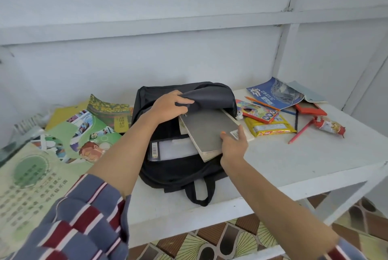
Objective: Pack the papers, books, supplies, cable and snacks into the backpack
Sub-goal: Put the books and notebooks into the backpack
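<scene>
Grey book (210, 131) half inside the open backpack (178, 175)
Picture books (84, 129) lie left on the desk (294, 161); left hand (170, 106) grips the backpack's raised flap; right hand (234, 146) holds the grey book's corner; yellow snack packet (270, 128) and pencils (299, 132) lie right.

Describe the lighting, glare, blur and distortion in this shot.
Head view: soft, even light, no glare; the wall rail bows from the wide lens; the sleeve and left-edge poster are blurred; the book at the backpack's mouth is sharper.
</scene>
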